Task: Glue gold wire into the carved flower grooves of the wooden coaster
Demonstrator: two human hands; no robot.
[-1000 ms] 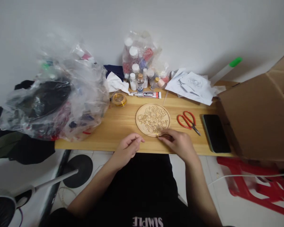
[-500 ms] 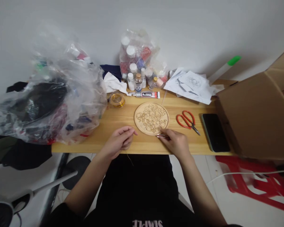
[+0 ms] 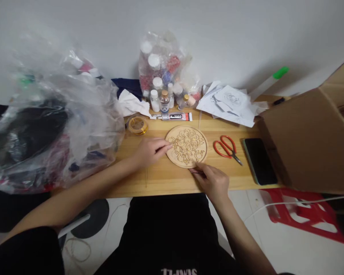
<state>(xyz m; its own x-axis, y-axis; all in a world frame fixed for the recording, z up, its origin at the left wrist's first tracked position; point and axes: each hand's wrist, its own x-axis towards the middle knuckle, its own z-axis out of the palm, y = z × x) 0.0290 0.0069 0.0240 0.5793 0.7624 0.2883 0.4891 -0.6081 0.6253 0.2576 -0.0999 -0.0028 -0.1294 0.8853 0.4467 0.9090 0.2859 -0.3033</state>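
A round wooden disc [image 3: 201,153] with a raised rim lies flat on the table, bearing a flower pattern outlined in gold wire. At the left part of its rim is my left hand [image 3: 151,152], thumb and forefinger pinched together. A thin length of gold wire [image 3: 146,178] hangs below that hand; its held end is hidden in the fingers. My right hand [image 3: 215,181] is closed at the disc's lower right edge, fingertips against the rim. Slim metal tweezers [image 3: 193,170] poke out from under its fingers, mostly covered.
Red-handled scissors [image 3: 225,146] and a phone [image 3: 260,161] lie to the right, beside a cardboard box [image 3: 306,137]. Behind are a glue tube [image 3: 177,116], a wire spool [image 3: 137,125], small bottles [image 3: 164,101] and papers [image 3: 227,103]. A big plastic bag [image 3: 88,118] occupies the left.
My left hand has moved from the table's front edge up to the disc's left rim, trailing the wire. My right hand has stayed at the lower right edge. The view has shifted slightly.
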